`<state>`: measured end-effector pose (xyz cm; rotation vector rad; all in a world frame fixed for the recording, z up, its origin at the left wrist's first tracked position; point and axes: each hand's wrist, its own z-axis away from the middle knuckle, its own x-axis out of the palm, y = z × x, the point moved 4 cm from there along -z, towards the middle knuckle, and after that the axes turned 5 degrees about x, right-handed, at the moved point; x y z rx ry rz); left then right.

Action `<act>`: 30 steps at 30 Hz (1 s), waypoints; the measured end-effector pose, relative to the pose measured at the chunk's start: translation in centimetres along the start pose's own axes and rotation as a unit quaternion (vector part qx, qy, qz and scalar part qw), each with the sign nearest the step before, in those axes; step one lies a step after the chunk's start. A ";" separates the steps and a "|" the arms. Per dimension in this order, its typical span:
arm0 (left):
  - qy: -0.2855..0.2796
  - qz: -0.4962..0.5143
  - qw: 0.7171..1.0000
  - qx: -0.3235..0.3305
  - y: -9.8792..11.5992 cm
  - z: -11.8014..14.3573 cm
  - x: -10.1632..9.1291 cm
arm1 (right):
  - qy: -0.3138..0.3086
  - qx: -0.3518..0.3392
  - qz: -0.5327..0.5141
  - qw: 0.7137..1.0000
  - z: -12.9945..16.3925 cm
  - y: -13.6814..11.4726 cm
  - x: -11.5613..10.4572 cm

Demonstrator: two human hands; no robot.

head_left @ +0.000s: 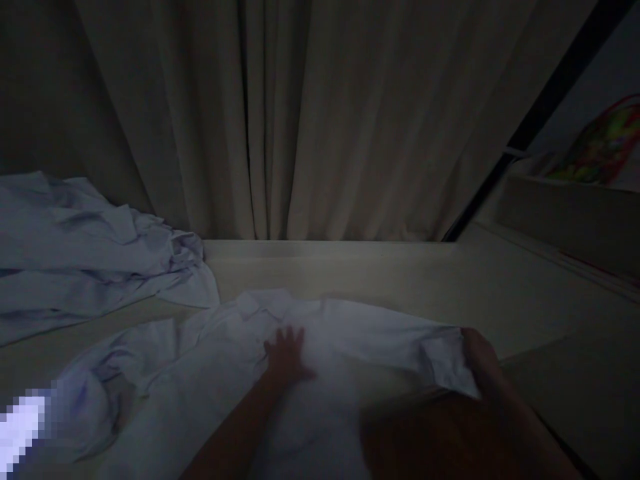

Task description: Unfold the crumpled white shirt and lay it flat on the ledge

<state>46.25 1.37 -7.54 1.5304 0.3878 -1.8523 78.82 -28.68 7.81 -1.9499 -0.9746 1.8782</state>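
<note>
A white collared shirt (320, 393) lies spread on a pale surface before me, its collar at the far end. My left hand (287, 357) rests on the upper front of the shirt, fingers spread. At the right, my right hand (479, 353) grips the cuff end of one sleeve, which is stretched out sideways and slightly raised. The other sleeve (130, 353) trails crumpled to the left. Dim light and some blur hide the finer detail of the fingers.
Crumpled white clothing (90, 253) is heaped at the left. Beige curtains (330, 120) hang behind the pale surface (390, 273). A shelf-like ledge (570, 213) stands at the right with a colourful item (605, 143) on it. A bright pixelated patch covers the lower left corner.
</note>
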 end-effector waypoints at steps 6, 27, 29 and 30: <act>-0.012 0.002 0.998 0.063 1.8 -2.3 -1.9 | -0.119 -0.018 -0.051 0.991 -2.3 -5.2 -0.9; 0.196 0.182 0.952 -0.150 -11.0 19.2 -2.4 | -0.174 -0.070 -0.089 0.978 14.9 -0.6 10.5; 0.199 0.184 0.934 -0.231 -14.2 27.7 -2.0 | -0.280 0.004 -0.071 0.957 21.4 2.1 12.4; 0.197 0.187 0.926 -0.260 -15.0 31.4 -1.7 | -0.303 0.040 -0.062 0.950 24.0 3.3 12.6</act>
